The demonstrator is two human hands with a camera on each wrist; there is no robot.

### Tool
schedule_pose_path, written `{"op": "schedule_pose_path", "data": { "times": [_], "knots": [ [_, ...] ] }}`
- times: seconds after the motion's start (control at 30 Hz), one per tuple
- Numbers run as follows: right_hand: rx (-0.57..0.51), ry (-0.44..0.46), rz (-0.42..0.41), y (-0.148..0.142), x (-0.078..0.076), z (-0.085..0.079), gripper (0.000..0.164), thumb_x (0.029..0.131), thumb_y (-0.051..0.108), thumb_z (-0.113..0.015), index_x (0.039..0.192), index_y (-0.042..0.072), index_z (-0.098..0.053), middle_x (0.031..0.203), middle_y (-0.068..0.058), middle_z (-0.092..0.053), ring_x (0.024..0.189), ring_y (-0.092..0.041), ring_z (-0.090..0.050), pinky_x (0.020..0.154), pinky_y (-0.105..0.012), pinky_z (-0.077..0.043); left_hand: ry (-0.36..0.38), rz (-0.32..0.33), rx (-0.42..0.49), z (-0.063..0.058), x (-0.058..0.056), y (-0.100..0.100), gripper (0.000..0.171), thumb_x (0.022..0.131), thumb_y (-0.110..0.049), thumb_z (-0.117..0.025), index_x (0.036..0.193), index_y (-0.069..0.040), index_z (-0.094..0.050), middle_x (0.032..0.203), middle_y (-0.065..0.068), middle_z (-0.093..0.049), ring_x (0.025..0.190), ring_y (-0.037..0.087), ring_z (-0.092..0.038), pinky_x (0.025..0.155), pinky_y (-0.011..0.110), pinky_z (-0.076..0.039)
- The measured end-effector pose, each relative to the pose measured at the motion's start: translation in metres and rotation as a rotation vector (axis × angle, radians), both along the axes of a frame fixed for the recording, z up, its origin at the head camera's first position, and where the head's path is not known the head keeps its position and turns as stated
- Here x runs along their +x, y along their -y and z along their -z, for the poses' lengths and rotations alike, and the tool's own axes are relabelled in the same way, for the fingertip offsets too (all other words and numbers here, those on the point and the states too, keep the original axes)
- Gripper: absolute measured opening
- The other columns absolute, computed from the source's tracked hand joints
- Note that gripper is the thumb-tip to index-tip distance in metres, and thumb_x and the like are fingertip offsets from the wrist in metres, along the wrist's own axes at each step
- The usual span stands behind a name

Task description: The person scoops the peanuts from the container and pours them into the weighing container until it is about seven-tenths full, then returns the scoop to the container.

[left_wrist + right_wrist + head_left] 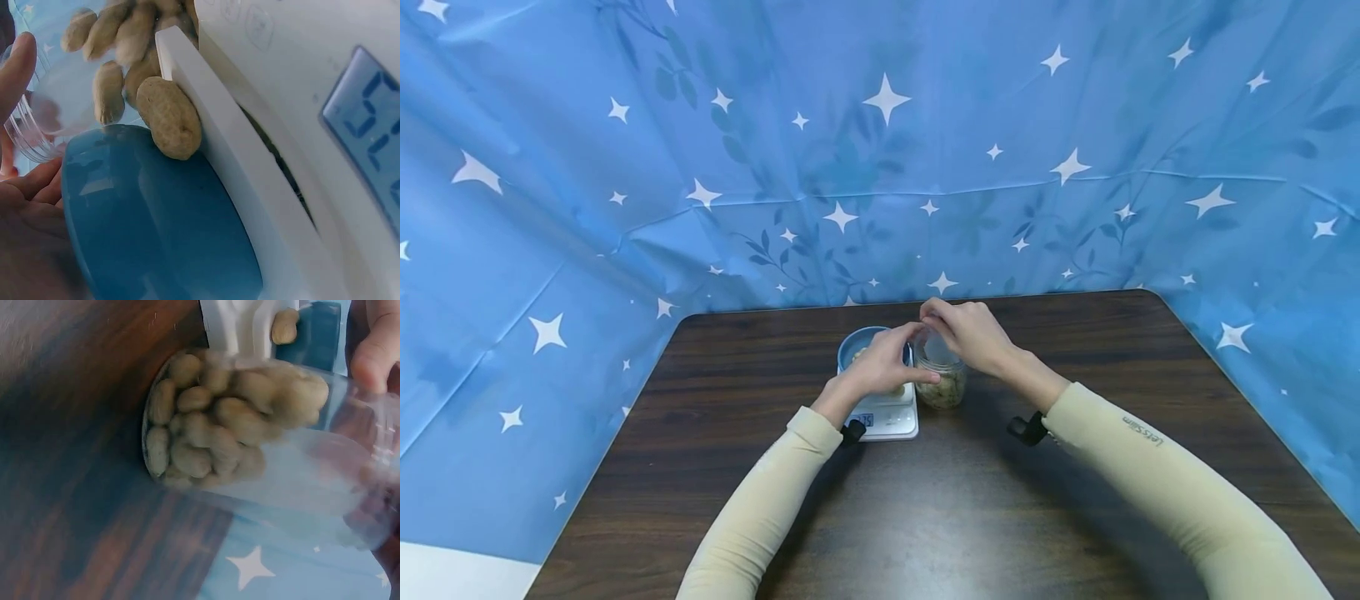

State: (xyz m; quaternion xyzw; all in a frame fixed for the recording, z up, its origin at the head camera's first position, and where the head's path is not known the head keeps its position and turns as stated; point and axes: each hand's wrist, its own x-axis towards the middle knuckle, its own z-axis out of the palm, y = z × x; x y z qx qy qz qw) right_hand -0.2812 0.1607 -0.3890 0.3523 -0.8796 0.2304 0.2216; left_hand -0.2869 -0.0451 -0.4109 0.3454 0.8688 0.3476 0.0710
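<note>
A clear jar of unshelled peanuts stands on the table, right beside a white kitchen scale. My left hand holds the jar around its neck, thumb across the front and fingers at the back left. Over the mouth of the jar, the bent fingers of my right hand meet the left fingertips; I cannot tell whether they grip the rim. On the scale sits a blue bowl, partly hidden by my left hand. One peanut lies between the bowl and the raised white edge.
The scale's lit display faces the front of the dark wooden table. Right behind the table's far edge hangs a blue curtain with white stars.
</note>
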Motion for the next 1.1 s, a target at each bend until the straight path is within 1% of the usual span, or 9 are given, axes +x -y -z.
{"op": "schedule_pose_path", "data": {
  "times": [0.17, 0.33, 0.43, 0.53, 0.7, 0.83, 1.1],
  "knots": [
    [-0.03, 0.035, 0.079, 0.009, 0.0, 0.003, 0.009, 0.104, 0.012, -0.063, 0.106, 0.005, -0.067, 0.064, 0.001, -0.058, 0.044, -0.008, -0.041, 0.047, -0.031, -0.039, 0.028, 0.0, 0.0, -0.001, 0.0, 0.001, 0.084, 0.088, -0.038, -0.084, 0.155, -0.008, -0.042, 0.146, 0.008, -0.055, 0.129, 0.023, -0.055, 0.1, 0.04, -0.048],
    [-0.076, 0.06, 0.139, 0.012, 0.001, 0.004, 0.012, 0.105, 0.015, -0.062, 0.105, 0.005, -0.068, 0.059, 0.004, -0.052, 0.044, -0.009, -0.038, 0.047, -0.032, -0.035, 0.02, -0.01, -0.013, -0.001, -0.001, 0.001, 0.084, 0.088, -0.04, -0.083, 0.154, -0.006, -0.043, 0.147, 0.008, -0.055, 0.13, 0.023, -0.055, 0.102, 0.039, -0.047],
    [-0.089, 0.075, 0.163, 0.012, 0.001, 0.003, 0.014, 0.106, 0.016, -0.06, 0.106, 0.005, -0.068, 0.058, 0.005, -0.051, 0.043, -0.01, -0.038, 0.045, -0.032, -0.034, 0.021, -0.004, -0.012, -0.001, -0.001, 0.001, 0.084, 0.088, -0.04, -0.084, 0.154, -0.007, -0.043, 0.147, 0.008, -0.055, 0.13, 0.022, -0.055, 0.103, 0.039, -0.047],
    [-0.118, 0.088, 0.177, 0.011, 0.002, -0.001, 0.014, 0.106, 0.015, -0.059, 0.106, 0.004, -0.068, 0.057, 0.005, -0.051, 0.041, -0.01, -0.037, 0.043, -0.031, -0.033, 0.029, 0.006, -0.004, -0.001, -0.001, 0.001, 0.083, 0.088, -0.039, -0.083, 0.154, -0.008, -0.043, 0.147, 0.008, -0.054, 0.129, 0.021, -0.055, 0.102, 0.039, -0.047],
    [-0.166, 0.115, 0.174, 0.008, 0.001, -0.007, 0.014, 0.106, 0.013, -0.059, 0.105, 0.003, -0.068, 0.056, 0.004, -0.052, 0.04, -0.013, -0.036, 0.042, -0.031, -0.03, 0.044, 0.008, 0.006, -0.001, -0.001, 0.001, 0.081, 0.089, -0.038, -0.083, 0.153, -0.009, -0.044, 0.148, 0.007, -0.054, 0.131, 0.024, -0.054, 0.103, 0.041, -0.047],
    [-0.194, 0.125, 0.195, 0.006, 0.0, -0.007, 0.014, 0.106, 0.013, -0.059, 0.105, 0.003, -0.069, 0.057, 0.004, -0.053, 0.04, -0.013, -0.035, 0.043, -0.032, -0.029, 0.056, 0.002, 0.006, -0.001, -0.001, 0.001, 0.082, 0.088, -0.039, -0.083, 0.153, -0.009, -0.044, 0.148, 0.007, -0.054, 0.134, 0.024, -0.052, 0.105, 0.042, -0.046],
    [-0.301, 0.113, 0.218, 0.0, -0.002, -0.009, 0.017, 0.107, 0.015, -0.058, 0.107, 0.002, -0.07, 0.052, 0.003, -0.047, 0.037, -0.006, -0.027, 0.039, -0.03, -0.025, 0.062, -0.018, 0.001, -0.002, 0.0, 0.0, 0.08, 0.088, -0.039, -0.084, 0.151, -0.009, -0.046, 0.144, 0.007, -0.056, 0.13, 0.022, -0.054, 0.102, 0.042, -0.048]
  ]
}}
